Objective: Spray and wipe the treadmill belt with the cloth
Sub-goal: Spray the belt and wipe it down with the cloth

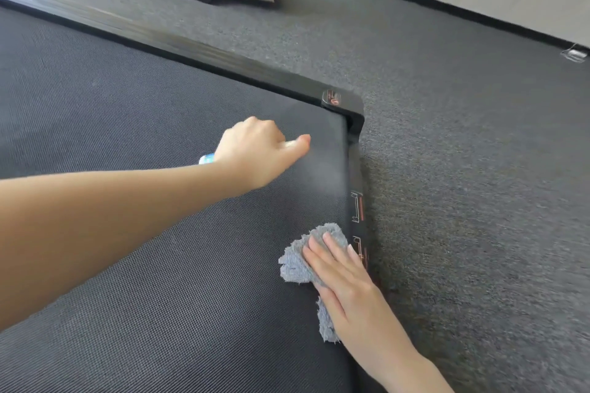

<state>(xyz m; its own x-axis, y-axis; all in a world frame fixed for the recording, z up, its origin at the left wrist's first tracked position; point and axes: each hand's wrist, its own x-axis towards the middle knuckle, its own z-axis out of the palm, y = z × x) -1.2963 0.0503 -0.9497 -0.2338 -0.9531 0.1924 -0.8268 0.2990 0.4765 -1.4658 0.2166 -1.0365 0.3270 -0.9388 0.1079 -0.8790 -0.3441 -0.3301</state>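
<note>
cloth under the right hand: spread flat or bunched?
Bunched. The grey cloth lies crumpled on the treadmill belt, ragged edges sticking out on two sides of the flat right hand pressing it down.

At frame centre, the left hand (pixel 258 150) is gripping a mostly hidden blue-and-white spray bottle (pixel 206 158) above the dark woven treadmill belt (pixel 134 124), while lower right the right hand (pixel 343 277) is pressing a fluffy grey cloth (pixel 298 262) flat beside the black end rail (pixel 357 188).
</note>
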